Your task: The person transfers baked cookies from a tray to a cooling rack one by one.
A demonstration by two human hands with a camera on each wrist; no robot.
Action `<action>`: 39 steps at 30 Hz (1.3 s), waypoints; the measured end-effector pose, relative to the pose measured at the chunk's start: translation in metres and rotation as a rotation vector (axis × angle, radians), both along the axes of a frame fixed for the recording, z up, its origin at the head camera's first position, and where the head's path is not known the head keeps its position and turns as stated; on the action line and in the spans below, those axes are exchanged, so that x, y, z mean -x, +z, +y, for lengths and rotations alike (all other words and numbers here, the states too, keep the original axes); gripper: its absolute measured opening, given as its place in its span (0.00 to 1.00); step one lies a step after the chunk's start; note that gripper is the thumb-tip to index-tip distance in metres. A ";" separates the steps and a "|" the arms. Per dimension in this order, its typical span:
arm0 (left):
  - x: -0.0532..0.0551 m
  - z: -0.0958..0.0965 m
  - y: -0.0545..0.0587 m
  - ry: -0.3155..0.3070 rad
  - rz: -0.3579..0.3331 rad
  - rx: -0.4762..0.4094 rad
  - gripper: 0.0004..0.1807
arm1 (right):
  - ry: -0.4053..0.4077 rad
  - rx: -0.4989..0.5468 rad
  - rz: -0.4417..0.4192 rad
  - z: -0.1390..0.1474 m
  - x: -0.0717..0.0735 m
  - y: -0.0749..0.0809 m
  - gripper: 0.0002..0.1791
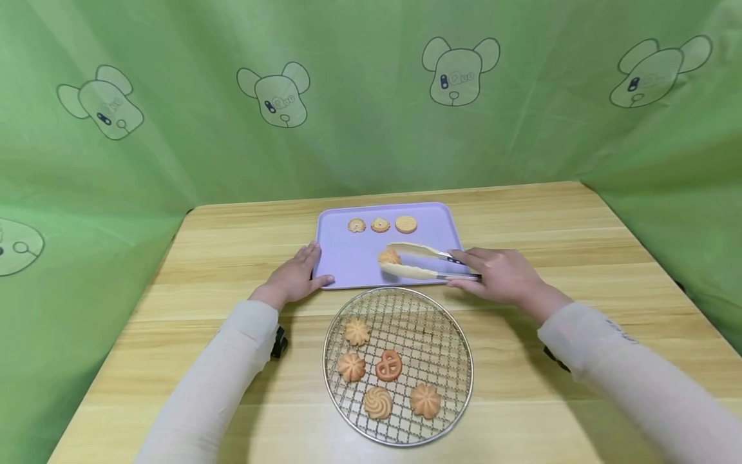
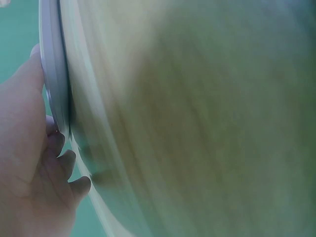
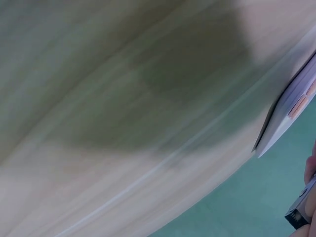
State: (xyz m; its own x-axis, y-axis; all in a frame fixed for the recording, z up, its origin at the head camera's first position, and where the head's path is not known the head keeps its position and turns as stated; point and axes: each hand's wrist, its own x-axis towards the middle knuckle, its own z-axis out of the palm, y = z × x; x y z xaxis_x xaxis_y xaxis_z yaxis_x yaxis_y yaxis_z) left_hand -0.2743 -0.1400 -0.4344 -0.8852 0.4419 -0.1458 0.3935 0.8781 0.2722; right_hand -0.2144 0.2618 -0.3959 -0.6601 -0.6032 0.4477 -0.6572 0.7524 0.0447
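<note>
My right hand [image 1: 503, 274] grips a pair of tongs [image 1: 417, 250] with cream-coloured tips and metal arms. Between the tips is a flower-shaped cookie [image 1: 390, 256], over the front part of a lilac tray [image 1: 342, 258]. My left hand [image 1: 294, 274] holds the tray's front left corner, thumb at the front rim and fingers along the left side. The left wrist view shows that hand [image 2: 29, 148] against the tray's edge [image 2: 54, 74]. At the right border of the right wrist view, the tongs' dark end [image 3: 296, 215] shows beside part of the hand.
Three cookies line the back of the tray, a round one [image 1: 406, 224] at the right. In front stands a round wire rack [image 1: 446, 348] with several cookies, among them a pretzel-shaped one [image 1: 389, 365] and a swirl [image 1: 378, 403]. A green curtain [image 1: 371, 148] hangs behind the wooden table [image 1: 522, 219].
</note>
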 end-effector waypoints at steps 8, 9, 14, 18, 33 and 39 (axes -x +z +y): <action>0.001 0.000 -0.001 0.000 0.001 0.014 0.48 | 0.086 0.049 0.092 0.018 -0.005 -0.004 0.44; 0.001 0.000 -0.002 0.001 -0.001 0.014 0.48 | 0.093 0.049 0.095 0.020 -0.005 -0.004 0.43; 0.002 0.001 -0.004 0.001 0.003 0.013 0.48 | 0.113 0.036 0.084 0.031 -0.011 -0.002 0.39; 0.002 0.001 -0.004 0.000 0.007 0.012 0.48 | 0.116 0.020 0.072 0.040 -0.017 0.002 0.39; 0.002 0.000 -0.003 0.006 0.007 0.011 0.47 | 0.251 -0.013 0.105 0.056 -0.025 0.006 0.35; 0.002 -0.001 -0.003 0.007 0.007 0.013 0.48 | 0.309 -0.024 0.105 0.059 -0.028 0.009 0.34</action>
State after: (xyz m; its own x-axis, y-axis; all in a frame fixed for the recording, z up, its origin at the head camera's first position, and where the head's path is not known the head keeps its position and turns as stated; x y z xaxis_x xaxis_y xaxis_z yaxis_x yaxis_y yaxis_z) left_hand -0.2767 -0.1408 -0.4379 -0.8892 0.4340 -0.1450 0.3896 0.8842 0.2575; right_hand -0.1864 0.3206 -0.3870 -0.3952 -0.7788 0.4871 -0.8450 0.5162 0.1398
